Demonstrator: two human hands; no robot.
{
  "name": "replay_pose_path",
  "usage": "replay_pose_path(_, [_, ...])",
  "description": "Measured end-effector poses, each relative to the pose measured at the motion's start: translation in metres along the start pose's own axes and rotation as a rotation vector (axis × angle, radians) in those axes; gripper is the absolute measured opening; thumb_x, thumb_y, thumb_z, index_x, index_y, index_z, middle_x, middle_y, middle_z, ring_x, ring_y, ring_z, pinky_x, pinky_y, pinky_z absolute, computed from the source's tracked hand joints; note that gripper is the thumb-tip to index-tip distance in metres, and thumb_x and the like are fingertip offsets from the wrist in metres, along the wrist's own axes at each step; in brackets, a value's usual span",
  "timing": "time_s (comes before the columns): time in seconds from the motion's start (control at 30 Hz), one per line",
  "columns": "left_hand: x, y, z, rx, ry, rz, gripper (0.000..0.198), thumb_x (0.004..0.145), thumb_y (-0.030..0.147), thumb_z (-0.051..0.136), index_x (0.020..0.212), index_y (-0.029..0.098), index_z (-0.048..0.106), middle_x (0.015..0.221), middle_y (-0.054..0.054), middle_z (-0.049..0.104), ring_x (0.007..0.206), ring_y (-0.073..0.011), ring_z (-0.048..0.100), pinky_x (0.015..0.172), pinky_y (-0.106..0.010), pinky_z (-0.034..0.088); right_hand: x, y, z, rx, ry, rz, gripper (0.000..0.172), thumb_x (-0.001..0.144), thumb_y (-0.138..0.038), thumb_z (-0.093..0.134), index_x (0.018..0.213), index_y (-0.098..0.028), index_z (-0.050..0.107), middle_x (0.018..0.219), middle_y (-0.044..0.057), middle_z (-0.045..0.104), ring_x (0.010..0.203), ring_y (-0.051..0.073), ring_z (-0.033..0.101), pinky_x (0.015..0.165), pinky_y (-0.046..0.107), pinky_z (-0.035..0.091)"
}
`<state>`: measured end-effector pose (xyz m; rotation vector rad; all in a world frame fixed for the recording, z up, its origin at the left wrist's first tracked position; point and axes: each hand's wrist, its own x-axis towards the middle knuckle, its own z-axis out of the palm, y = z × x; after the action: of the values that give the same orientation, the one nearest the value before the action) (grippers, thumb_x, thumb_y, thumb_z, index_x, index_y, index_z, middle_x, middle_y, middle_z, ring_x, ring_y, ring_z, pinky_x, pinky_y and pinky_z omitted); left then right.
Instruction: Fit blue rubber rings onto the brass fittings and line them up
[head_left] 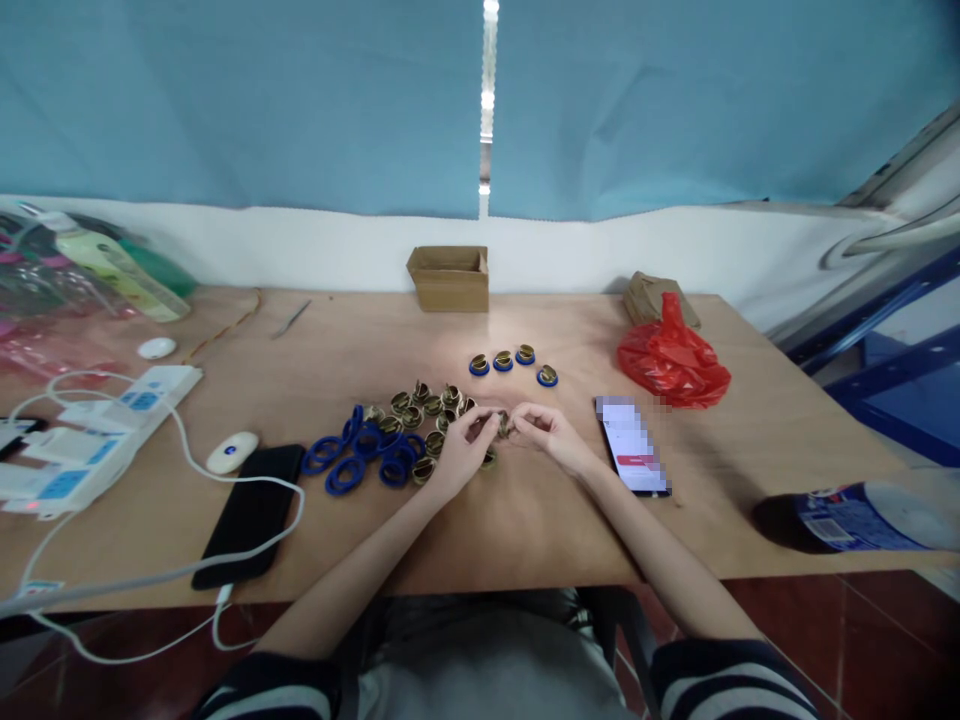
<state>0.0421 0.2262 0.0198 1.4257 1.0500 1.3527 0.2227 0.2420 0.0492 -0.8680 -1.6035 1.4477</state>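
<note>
My left hand (469, 450) and my right hand (551, 435) meet over the middle of the table. Both pinch a small brass-coloured metal piece (504, 426) between their fingertips, which partly hide it. Beside my left hand lies a loose group of similar round brass-coloured pieces (411, 417), each with a raised part on top. Several blue rings (346, 475) are heaped to the left of that group. Beyond my hands, several brass-coloured pieces (503, 360) sit with blue rings around their bases.
An open cardboard box (452, 290) stands at the back. On the right are a red plastic bag (673, 365), a lit phone (632, 447) and a bottle of dark drink (847, 517) on its side. Leftward lie a black phone (251, 515), a power strip (112, 440) and white cables.
</note>
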Motion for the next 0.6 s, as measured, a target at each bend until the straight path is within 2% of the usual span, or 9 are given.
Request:
replay_pose_path(0.1, [0.000,0.003,-0.001,0.003,0.001,-0.002,0.027,0.093,0.040,0.061,0.102,0.018,0.074,0.098,-0.008,0.077,0.091,-0.0198,0.072,0.079,-0.032,0.059,0.000,-0.005,-0.003,-0.133,0.017,-0.075,0.029,0.090,-0.047,0.067,0.079,-0.020,0.070,0.094,0.005,0.061,0.090,0.020,0.060,0.086,0.034,0.046])
replay_pose_path(0.2, [-0.001,0.006,-0.002,0.021,-0.011,0.024,0.025,0.093,0.039,0.061,0.101,0.019,0.074,0.098,-0.008,0.077,0.092,-0.0196,0.071,0.081,-0.032,0.058,0.000,-0.007,-0.006,-0.213,0.024,-0.101,0.028,0.088,-0.046,0.069,0.077,-0.020,0.072,0.093,0.005,0.061,0.087,0.020,0.060,0.083,0.034,0.046])
replay_pose_path(0.43, [-0.003,0.012,-0.001,0.014,-0.002,0.054,0.023,0.093,0.037,0.062,0.102,0.019,0.072,0.100,-0.008,0.076,0.095,-0.0199,0.072,0.086,-0.034,0.058,-0.003,-0.007,-0.005,-0.057,-0.056,0.091,0.027,0.079,-0.046,0.077,0.083,-0.020,0.072,0.075,0.002,0.068,0.070,0.017,0.060,0.069,0.031,0.048])
replay_pose_path(0.6, [-0.004,0.012,-0.001,0.001,-0.012,0.067,0.024,0.094,0.040,0.061,0.103,0.020,0.072,0.101,-0.008,0.075,0.096,-0.0201,0.071,0.086,-0.034,0.059,-0.004,-0.009,-0.004,-0.034,-0.064,0.109,0.030,0.077,-0.047,0.080,0.079,-0.020,0.066,0.072,-0.001,0.064,0.065,0.014,0.056,0.065,0.028,0.045])
